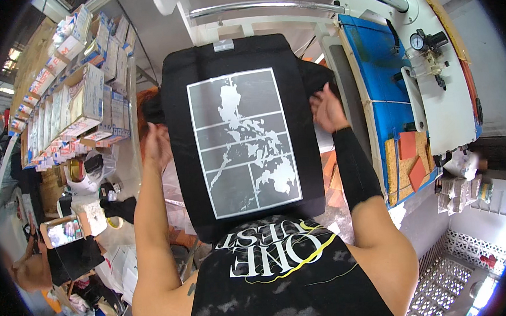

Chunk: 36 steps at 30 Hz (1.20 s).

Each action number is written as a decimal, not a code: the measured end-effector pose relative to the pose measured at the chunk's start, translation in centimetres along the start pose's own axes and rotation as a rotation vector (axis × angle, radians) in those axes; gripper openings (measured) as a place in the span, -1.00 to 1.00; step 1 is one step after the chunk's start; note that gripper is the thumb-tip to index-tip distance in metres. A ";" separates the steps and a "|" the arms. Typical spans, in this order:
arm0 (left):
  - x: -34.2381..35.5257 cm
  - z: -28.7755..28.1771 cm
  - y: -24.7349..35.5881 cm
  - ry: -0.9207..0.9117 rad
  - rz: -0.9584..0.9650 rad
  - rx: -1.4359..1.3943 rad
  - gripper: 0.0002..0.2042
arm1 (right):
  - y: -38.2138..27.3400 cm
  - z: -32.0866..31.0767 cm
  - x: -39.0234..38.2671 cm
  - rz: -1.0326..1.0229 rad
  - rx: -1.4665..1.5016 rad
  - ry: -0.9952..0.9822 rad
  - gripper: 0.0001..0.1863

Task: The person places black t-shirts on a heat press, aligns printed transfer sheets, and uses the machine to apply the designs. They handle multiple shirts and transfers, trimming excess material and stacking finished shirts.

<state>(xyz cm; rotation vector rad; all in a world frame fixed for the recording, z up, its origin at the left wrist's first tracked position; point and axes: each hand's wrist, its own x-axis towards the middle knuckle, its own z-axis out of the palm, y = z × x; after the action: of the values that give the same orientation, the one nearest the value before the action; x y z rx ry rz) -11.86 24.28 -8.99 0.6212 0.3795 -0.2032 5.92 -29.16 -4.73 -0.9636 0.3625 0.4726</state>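
A black T-shirt [182, 179] lies stretched flat over a board in front of me. On its middle sits a large framed print [238, 101] with white map shapes on grey panels, split by white lines. My left hand [156, 145] is beside the shirt's left edge, just below the left sleeve [152, 108], its fingers loosely bent and apart. Along the opposite edge, my right hand [327, 108] is next to the right sleeve [317, 77], fingers spread and slightly curled. Neither hand visibly grips the fabric. A black arm sleeve [355, 163] covers my right forearm.
Chrome bars [267, 7] of a white machine frame cross beyond the shirt. At right are a blue panel [380, 109] and a pressure gauge [417, 41]. Stacked cardboard boxes [79, 105] fill the left. Another person's arm [34, 267] is near a phone [64, 233] at lower left.
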 end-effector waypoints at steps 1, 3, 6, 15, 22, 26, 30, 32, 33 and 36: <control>-2.2 -0.2 -2.7 0.007 -0.111 0.034 -0.30 | 1.7 -0.8 -2.7 0.200 -0.072 -0.025 -0.18; -7.4 -1.2 -7.4 0.254 -0.157 0.258 -0.36 | 5.3 -3.2 -8.6 0.270 -0.130 -0.062 -0.22; -14.8 -3.6 -12.5 0.249 -0.094 0.259 -0.50 | 8.7 -7.4 -15.7 0.314 -0.212 0.030 -0.29; -26.5 -6.1 -9.1 0.471 0.091 0.395 -0.72 | 6.7 -13.6 -25.5 0.009 -0.191 0.046 -0.63; -27.8 -4.5 -8.9 0.488 0.136 0.586 -0.52 | 7.7 -15.5 -25.4 -0.050 -0.557 0.365 -0.56; -28.1 -5.0 -8.8 0.413 0.204 0.408 -0.65 | 7.6 -15.0 -25.0 -0.096 -0.385 0.294 -0.59; -27.2 -3.5 -8.9 0.526 0.279 0.643 -0.67 | 8.3 -12.0 -25.5 -0.156 -0.480 0.390 -0.65; -26.1 -1.2 -10.1 0.720 0.400 1.258 -0.67 | 7.5 -10.0 -26.4 -0.471 -1.196 0.473 -0.76; -25.4 0.3 -11.2 0.588 0.593 1.422 -0.66 | 6.6 -9.1 -27.1 -0.758 -1.521 0.452 -0.78; -24.2 4.8 -14.8 0.248 0.975 1.743 -0.64 | -1.7 -7.7 -29.6 -1.273 -1.617 0.557 -0.79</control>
<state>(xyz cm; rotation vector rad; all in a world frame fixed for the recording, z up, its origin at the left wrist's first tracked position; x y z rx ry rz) -36.99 11.30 -3.37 2.4688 -0.0028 0.5939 -18.74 -43.06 6.99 -2.6011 -0.3135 -0.9117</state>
